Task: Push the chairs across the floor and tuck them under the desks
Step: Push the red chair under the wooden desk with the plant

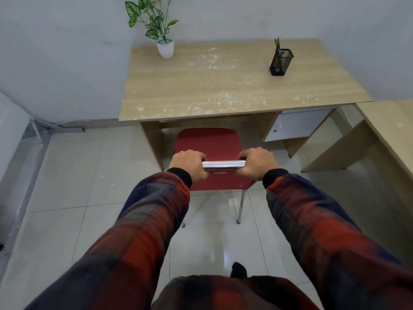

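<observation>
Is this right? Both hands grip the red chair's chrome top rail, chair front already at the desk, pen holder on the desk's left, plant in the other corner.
Not quite. The head view shows the pen holder on the desk's right side; the plant stands at the left rear corner. The rest holds: left hand and right hand grip the chair's rail.

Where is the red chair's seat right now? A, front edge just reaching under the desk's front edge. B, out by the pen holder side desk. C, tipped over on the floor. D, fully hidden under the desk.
A: the red chair stands upright, front edge at the desk edge, most of the seat exposed.
</observation>
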Demonstrator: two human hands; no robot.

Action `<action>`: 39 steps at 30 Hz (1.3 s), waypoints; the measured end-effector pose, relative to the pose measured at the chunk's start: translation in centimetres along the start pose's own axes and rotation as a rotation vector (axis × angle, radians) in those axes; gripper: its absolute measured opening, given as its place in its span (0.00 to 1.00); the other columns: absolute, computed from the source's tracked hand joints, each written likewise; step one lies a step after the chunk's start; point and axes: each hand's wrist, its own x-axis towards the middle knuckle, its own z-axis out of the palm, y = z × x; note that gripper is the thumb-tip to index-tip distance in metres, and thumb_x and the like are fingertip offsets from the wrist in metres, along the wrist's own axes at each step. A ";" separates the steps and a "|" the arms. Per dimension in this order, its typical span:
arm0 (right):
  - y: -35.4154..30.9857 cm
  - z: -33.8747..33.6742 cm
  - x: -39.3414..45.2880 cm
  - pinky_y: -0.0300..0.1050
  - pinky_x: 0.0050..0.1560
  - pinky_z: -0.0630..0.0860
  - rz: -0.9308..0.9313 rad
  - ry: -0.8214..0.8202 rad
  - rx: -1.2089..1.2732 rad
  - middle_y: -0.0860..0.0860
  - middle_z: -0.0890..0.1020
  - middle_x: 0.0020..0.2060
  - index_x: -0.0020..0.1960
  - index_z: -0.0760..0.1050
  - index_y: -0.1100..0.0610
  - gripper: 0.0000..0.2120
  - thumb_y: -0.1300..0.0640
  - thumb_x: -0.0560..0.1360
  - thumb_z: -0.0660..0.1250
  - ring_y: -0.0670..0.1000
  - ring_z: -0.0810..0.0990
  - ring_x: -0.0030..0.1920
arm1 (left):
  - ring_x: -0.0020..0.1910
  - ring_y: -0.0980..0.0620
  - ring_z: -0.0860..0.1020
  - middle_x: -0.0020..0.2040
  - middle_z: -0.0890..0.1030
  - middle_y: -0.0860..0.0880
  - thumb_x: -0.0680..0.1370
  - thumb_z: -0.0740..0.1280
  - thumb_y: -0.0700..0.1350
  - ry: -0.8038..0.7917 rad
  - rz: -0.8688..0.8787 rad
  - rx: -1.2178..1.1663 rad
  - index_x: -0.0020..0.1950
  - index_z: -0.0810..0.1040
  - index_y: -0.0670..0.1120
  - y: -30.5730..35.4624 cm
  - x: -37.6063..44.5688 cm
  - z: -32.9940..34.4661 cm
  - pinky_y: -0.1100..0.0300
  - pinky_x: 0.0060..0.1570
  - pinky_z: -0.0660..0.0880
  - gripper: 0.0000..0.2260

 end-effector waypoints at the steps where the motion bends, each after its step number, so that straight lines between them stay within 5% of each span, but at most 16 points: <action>1: 0.4 -0.1 0.2 0.46 0.50 0.78 -0.005 -0.005 -0.002 0.47 0.85 0.44 0.54 0.83 0.47 0.19 0.42 0.67 0.72 0.53 0.82 0.45 | 0.37 0.49 0.77 0.39 0.80 0.54 0.69 0.68 0.58 0.003 -0.016 -0.005 0.45 0.80 0.54 0.4 0.1 0.0 0.58 0.38 0.71 0.11; 8: 2.4 0.5 -0.8 0.43 0.45 0.74 -0.065 -0.021 0.029 0.46 0.85 0.43 0.53 0.83 0.46 0.16 0.41 0.68 0.71 0.50 0.79 0.42 | 0.38 0.51 0.76 0.40 0.81 0.55 0.71 0.68 0.57 0.003 -0.121 -0.034 0.49 0.79 0.55 2.7 -0.9 1.5 0.58 0.41 0.75 0.10; 12: 2.8 0.4 -1.2 0.44 0.49 0.75 -0.086 -0.004 0.073 0.45 0.84 0.48 0.56 0.81 0.44 0.19 0.40 0.67 0.72 0.51 0.81 0.49 | 0.40 0.51 0.78 0.41 0.81 0.55 0.70 0.69 0.57 -0.017 -0.203 -0.068 0.50 0.80 0.56 3.9 -1.2 1.6 0.57 0.43 0.77 0.12; 19: 3.4 0.0 -1.0 0.43 0.44 0.73 -0.112 -0.096 0.060 0.46 0.82 0.43 0.55 0.82 0.46 0.22 0.35 0.66 0.73 0.51 0.77 0.43 | 0.41 0.50 0.78 0.44 0.83 0.55 0.69 0.68 0.59 -0.061 -0.223 -0.025 0.54 0.82 0.56 4.4 -1.4 1.4 0.58 0.43 0.77 0.16; 27: 2.7 0.5 0.3 0.44 0.44 0.73 -0.117 -0.069 0.052 0.47 0.83 0.41 0.53 0.82 0.47 0.20 0.37 0.66 0.71 0.53 0.79 0.43 | 0.40 0.51 0.78 0.41 0.81 0.56 0.70 0.67 0.60 -0.118 -0.148 -0.016 0.54 0.82 0.56 2.5 -0.3 0.6 0.60 0.39 0.72 0.15; 39: -2.3 1.3 3.4 0.46 0.42 0.75 -0.133 -0.017 0.061 0.49 0.82 0.39 0.49 0.81 0.51 0.19 0.38 0.68 0.67 0.55 0.78 0.39 | 0.44 0.51 0.80 0.46 0.84 0.56 0.69 0.69 0.54 -0.181 -0.254 -0.014 0.55 0.82 0.59 -2.4 2.2 -1.8 0.58 0.47 0.78 0.15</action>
